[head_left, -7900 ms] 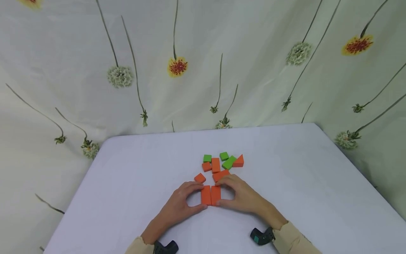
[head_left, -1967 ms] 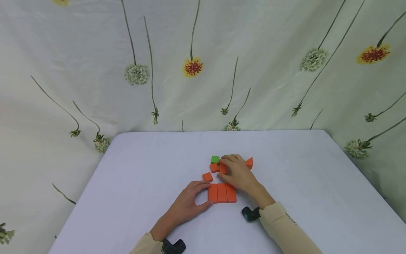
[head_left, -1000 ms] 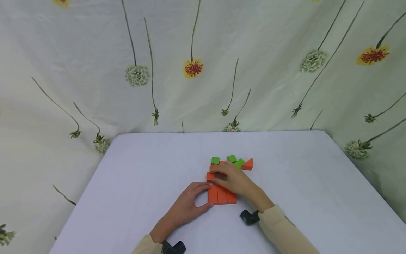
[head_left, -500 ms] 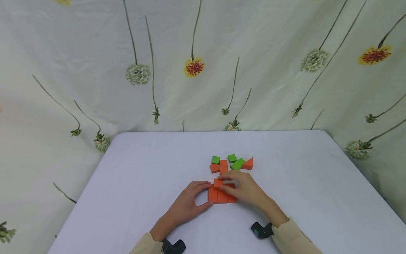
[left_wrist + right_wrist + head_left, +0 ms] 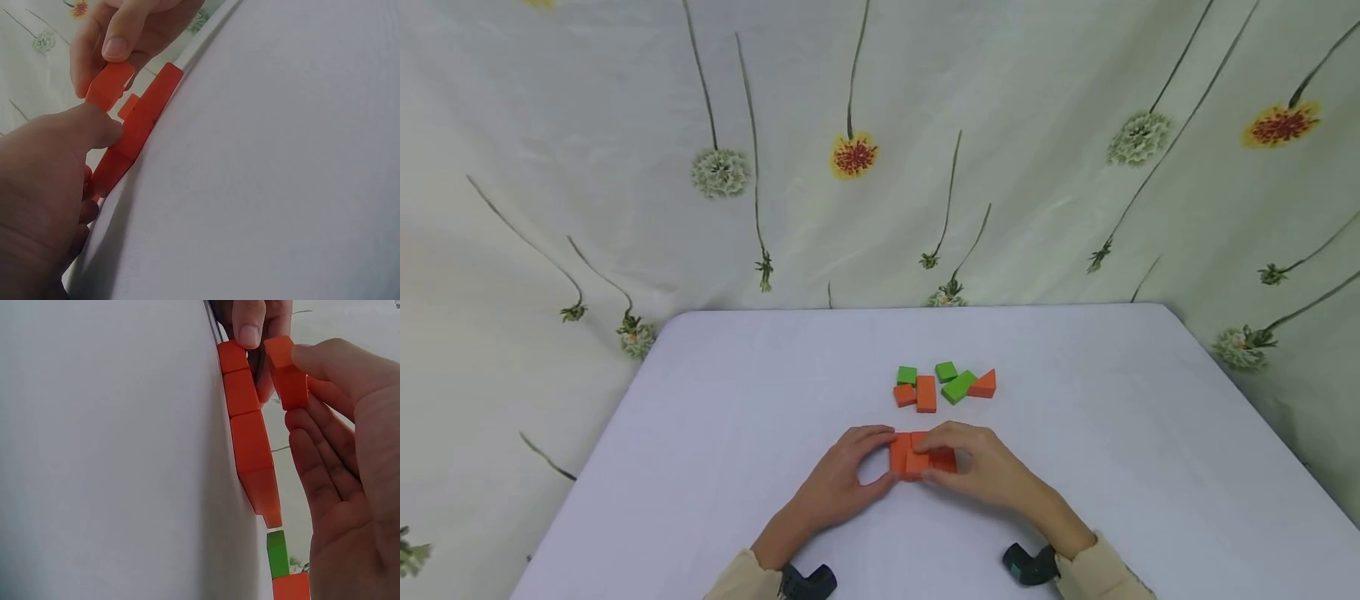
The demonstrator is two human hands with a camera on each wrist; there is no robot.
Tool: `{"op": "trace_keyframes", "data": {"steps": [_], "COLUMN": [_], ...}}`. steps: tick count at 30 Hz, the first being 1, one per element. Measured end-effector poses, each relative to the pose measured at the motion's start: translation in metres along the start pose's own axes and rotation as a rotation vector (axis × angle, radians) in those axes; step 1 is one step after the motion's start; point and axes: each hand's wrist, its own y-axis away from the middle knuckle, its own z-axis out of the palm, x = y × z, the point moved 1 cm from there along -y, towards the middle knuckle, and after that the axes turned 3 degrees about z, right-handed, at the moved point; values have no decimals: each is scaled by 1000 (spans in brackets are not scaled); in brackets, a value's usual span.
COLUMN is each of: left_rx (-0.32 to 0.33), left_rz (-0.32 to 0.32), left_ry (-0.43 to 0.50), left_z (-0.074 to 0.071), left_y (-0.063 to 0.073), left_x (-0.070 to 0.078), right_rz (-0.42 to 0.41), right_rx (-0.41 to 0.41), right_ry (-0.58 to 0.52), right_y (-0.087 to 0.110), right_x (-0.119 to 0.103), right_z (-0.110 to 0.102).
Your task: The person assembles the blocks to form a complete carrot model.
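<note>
Three flat orange rectangular blocks lie side by side as a row (image 5: 898,451) on the white table. My left hand (image 5: 842,473) pinches the leftmost block by its ends, thumb at the near end and fingers at the far end. Between thumb and fingertips, my right hand (image 5: 988,467) holds a smaller orange block (image 5: 917,464). Both wrist views show this small block (image 5: 289,372) raised above the row, with a gap beneath it. Part of the row is hidden behind the right fingers in the head view.
Beyond the row lie a small orange block (image 5: 905,395), an upright-lying orange rectangle (image 5: 927,394), an orange triangular block (image 5: 983,384) and three green blocks, one of them longer (image 5: 958,387). A flower-patterned curtain (image 5: 880,233) hangs behind the table's far edge.
A third block has joined the row. The right hand picked up the small orange block beyond the row, then brought it over the row and nearer. The left hand has stayed at the left block.
</note>
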Motion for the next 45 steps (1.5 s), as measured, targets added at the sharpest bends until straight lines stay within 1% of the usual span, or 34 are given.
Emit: {"op": "trace_keyframes", "data": {"steps": [4, 6, 9, 12, 19, 25, 35, 37, 42, 45], "left_rx": [3, 0, -2, -2, -2, -2, -2, 2, 17, 10], "left_rz": [-4, -8, -10, -6, -7, -6, -17, -13, 23, 18], "left_ry": [0, 5, 7, 4, -2, 0, 18, 15, -1, 4], "left_z": [1, 1, 1, 1, 1, 1, 1, 1, 0, 0], "left_y": [1, 2, 2, 1, -2, -2, -2, -2, -1, -1], "left_x": [-1, -1, -2, -3, -2, -2, -3, -3, -2, -2], "right_rz": [-19, -46, -91, -104, -75, -87, -76, -64, -15, 7], "right_rx": [-64, -92, -103, -107, -140, -143, -158, -163, -188, -203], "right_ry": [-33, -43, -29, 2, 52, 108, 138, 145, 149, 146], "right_y": [0, 0, 0, 1, 0, 0, 0, 0, -1, -2], "right_x": [0, 0, 1, 1, -1, -1, -3, -4, -8, -9], "right_z": [3, 4, 5, 5, 4, 3, 3, 3, 2, 1]}}
